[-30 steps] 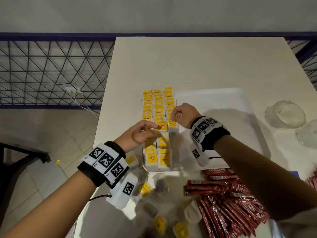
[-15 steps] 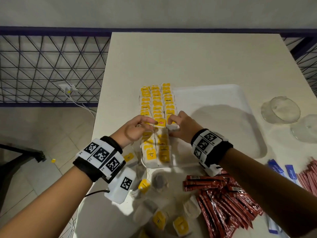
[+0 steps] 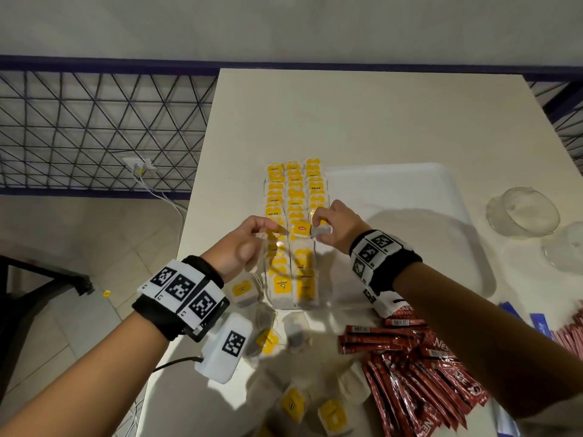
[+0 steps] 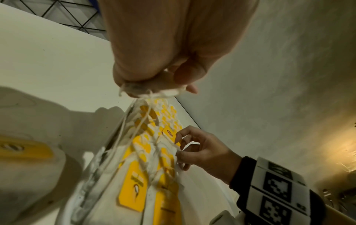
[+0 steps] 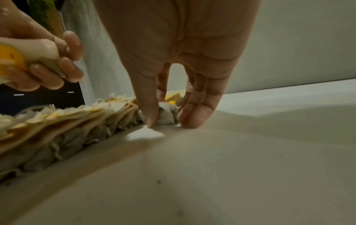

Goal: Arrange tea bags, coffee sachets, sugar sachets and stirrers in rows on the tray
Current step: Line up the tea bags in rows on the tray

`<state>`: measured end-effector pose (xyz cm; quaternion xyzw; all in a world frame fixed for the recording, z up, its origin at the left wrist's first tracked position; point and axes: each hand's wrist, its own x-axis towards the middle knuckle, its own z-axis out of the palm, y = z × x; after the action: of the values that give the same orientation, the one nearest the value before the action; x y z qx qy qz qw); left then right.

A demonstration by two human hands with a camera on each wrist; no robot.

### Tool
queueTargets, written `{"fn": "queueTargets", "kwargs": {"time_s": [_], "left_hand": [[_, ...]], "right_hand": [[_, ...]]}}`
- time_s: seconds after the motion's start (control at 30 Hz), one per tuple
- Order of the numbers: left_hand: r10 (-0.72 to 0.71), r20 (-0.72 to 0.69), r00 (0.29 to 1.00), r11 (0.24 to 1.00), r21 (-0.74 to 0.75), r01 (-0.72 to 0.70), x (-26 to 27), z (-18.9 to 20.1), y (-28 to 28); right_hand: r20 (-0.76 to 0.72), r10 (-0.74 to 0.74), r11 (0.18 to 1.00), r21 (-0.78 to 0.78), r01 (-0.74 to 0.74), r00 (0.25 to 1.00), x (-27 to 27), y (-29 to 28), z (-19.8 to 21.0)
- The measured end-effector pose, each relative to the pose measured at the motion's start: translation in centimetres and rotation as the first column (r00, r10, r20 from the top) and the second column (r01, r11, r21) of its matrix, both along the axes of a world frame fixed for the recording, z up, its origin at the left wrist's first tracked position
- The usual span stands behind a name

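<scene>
At the frame's centre, the left hand (image 3: pixel 244 247) pinches a tea bag (image 4: pixel 152 89) by its top, while the right hand (image 3: pixel 336 227) pinches another tea bag (image 5: pixel 166 115) on the tray (image 3: pixel 394 184).

The scene is viewed from three cameras. From the head, the table (image 3: pixel 378 121) is looked down on from above and in front, taking in the tray (image 3: pixel 410 190), both forearms and the floor to the left. From the left wrist, the view runs along the left hand (image 4: pixel 173 53), very close, toward the rows of tea bags (image 4: pixel 146 152). From the right wrist, the tray surface is skimmed low, close behind the right hand (image 5: pixel 183 60). The tea bag rows are shared by all three views.
</scene>
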<state>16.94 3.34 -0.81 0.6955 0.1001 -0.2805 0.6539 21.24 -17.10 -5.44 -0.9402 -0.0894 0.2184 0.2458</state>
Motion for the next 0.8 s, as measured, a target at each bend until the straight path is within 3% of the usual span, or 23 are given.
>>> {"fn": "queueTargets", "kwargs": {"time_s": [0.13, 0.23, 0.4, 0.5, 0.6, 0.7, 0.8], "left_hand": [[0.019, 0.008, 1.0, 0.996, 0.082, -0.019, -0.3, 0.1, 0.0], [0.069, -0.004, 0.998, 0.997, 0.041, -0.069, -0.4, 0.3, 0.1], [0.131, -0.017, 0.991, 0.991, -0.02, -0.132, -0.8, 0.7, -0.4], [0.158, -0.01, 0.987, 0.985, -0.061, -0.159, -1.1, 1.1, -1.6], [0.17, 0.015, 0.985, 0.981, -0.096, -0.168, -1.1, 1.5, -2.9], [0.182, 0.069, 0.981, 0.982, -0.061, -0.178, -1.2, 1.6, -4.2], [0.183, 0.13, 0.975, 0.983, 0.002, -0.184, -1.6, 1.7, -5.3]], "right_hand": [[-0.04, 0.002, 1.0, -0.003, -0.002, 0.999, -0.1, -0.2, 0.5], [-0.033, -0.02, 0.999, 0.03, 0.021, 0.999, -0.5, -0.6, 1.3], [0.02, -0.12, 0.968, 0.225, 0.112, 0.993, -2.0, -0.5, 3.7], [-0.132, -0.129, 0.904, 0.392, 0.172, 0.983, -3.5, 0.1, 5.5], [-0.243, -0.012, 0.929, 0.356, 0.1, 0.97, -4.8, 0.2, 6.6], [-0.183, 0.072, 0.961, 0.277, -0.019, 0.98, -5.3, -0.4, 6.8], [-0.189, 0.048, 0.943, 0.333, 0.018, 0.981, -5.2, -1.3, 6.9]]}}
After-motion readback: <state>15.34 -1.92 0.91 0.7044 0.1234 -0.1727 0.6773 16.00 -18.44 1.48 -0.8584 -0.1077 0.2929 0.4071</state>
